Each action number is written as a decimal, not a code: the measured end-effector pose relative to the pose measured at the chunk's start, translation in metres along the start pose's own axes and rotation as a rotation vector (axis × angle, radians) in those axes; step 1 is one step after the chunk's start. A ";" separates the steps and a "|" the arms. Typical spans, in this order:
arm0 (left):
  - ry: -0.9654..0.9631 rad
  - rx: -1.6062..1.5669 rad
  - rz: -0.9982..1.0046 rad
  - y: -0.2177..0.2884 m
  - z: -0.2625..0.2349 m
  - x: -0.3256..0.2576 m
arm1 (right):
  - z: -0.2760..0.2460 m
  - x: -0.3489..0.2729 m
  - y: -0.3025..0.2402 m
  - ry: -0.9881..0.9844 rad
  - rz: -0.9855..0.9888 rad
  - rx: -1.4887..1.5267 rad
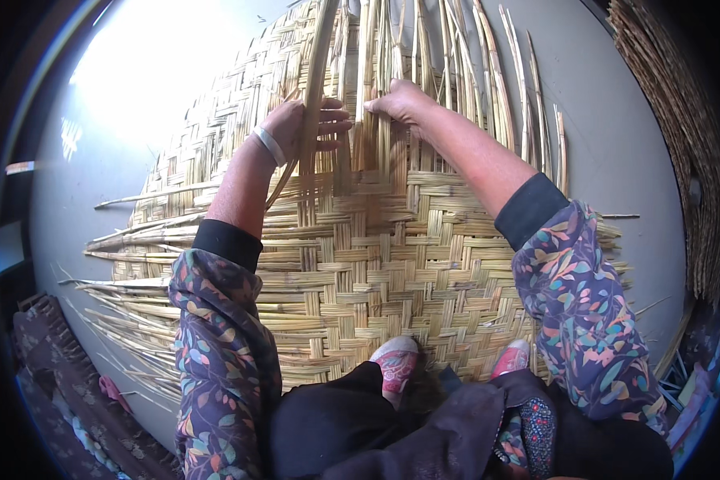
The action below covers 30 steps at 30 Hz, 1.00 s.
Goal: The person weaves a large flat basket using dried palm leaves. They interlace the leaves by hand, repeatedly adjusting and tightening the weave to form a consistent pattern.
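A large woven mat [376,264] of pale yellow reed strips lies on the grey floor in front of me. My left hand [304,124], with a white band at the wrist, grips a long reed strip [316,64] that bends up and away over the mat. My right hand [400,100] presses down on the upright loose strips [456,72] just to the right, its fingers curled over them. Both hands work side by side at the far unwoven edge. My two pink shoes [396,364] stand on the mat's near edge.
Loose strip ends stick out at the mat's left side [120,264] and far end. A pile of more reeds [680,120] lies along the right. A dark patterned cloth [64,392] lies at the lower left. Bright sunlight washes out the floor at the upper left [144,64].
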<state>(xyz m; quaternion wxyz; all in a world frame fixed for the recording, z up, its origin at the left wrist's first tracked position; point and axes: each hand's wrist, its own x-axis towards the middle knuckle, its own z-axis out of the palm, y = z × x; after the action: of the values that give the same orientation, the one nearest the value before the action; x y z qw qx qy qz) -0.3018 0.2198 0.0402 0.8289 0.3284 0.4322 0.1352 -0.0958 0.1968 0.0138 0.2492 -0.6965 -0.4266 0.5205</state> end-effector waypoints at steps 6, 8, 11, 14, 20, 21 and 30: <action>-0.026 0.052 0.095 -0.005 0.006 -0.006 | -0.009 -0.038 -0.009 -0.228 -0.006 0.461; -0.099 0.085 0.097 -0.004 0.006 0.000 | -0.011 -0.028 0.000 -0.174 -0.040 0.369; -0.200 0.161 0.026 0.002 -0.001 -0.001 | -0.010 -0.037 -0.008 -0.174 -0.036 0.385; -0.281 0.308 -0.099 0.010 0.003 0.002 | -0.013 -0.043 -0.007 -0.137 -0.031 0.494; -0.324 0.475 -0.141 0.020 0.006 0.000 | -0.030 -0.035 0.010 -0.157 -0.205 1.116; -0.296 0.508 -0.144 0.022 0.007 -0.002 | -0.035 -0.037 0.013 -0.159 -0.212 1.199; -0.344 1.572 0.175 0.041 -0.047 -0.007 | -0.013 -0.081 0.051 0.207 -0.009 1.045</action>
<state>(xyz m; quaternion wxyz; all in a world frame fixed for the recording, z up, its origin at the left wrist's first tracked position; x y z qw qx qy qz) -0.3415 0.2670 0.0522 0.3970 0.8639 0.2401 -0.1960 -0.0741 0.1027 0.0190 0.6058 -0.5254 -0.0868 0.5911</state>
